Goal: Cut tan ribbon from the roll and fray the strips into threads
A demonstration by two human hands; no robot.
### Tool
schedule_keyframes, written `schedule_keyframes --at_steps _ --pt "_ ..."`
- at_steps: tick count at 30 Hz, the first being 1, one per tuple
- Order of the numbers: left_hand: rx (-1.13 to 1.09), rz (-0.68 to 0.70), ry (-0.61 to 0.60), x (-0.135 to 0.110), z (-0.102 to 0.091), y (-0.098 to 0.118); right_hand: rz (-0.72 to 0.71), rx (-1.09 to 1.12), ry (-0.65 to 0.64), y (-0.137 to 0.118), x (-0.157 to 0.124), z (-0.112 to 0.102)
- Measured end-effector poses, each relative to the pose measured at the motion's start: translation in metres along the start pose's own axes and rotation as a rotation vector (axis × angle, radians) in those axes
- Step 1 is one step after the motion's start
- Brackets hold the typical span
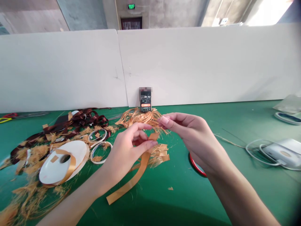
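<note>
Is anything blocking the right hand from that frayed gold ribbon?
Nothing visible does: the right hand has its fingertips right against the frayed tuft of gold ribbon, with no object between them.

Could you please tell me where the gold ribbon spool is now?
In the head view, the gold ribbon spool lies left of the left hand, beside two tape rings.

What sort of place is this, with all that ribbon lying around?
Probably a craft workroom: frayed ribbon and a spool of gold ribbon cover a green-topped table, with scissors nearby and white partition panels behind.
</note>
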State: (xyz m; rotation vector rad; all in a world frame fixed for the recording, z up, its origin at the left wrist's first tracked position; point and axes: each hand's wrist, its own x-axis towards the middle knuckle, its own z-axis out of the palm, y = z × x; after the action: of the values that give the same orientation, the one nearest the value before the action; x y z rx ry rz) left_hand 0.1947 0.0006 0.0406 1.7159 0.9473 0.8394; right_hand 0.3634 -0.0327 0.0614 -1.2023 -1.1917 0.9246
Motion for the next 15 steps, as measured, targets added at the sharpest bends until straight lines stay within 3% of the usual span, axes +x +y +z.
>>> schedule_keyframes --at_steps 5,11,15 --pt "-0.034 -0.001 0.013 0.0001 0.0001 0.0000 0.027 -0.047 -0.016 -0.0018 0.0003 0.0014" --pt "-0.027 0.006 0.019 0.0003 -0.0008 0.0010 0.106 -0.120 -0.217 -0.0009 -0.0005 0.0020" --pt "-0.016 0.014 0.017 0.0010 -0.0009 0.0004 0.065 -0.087 -0.185 0.0015 -0.0001 0.0023"
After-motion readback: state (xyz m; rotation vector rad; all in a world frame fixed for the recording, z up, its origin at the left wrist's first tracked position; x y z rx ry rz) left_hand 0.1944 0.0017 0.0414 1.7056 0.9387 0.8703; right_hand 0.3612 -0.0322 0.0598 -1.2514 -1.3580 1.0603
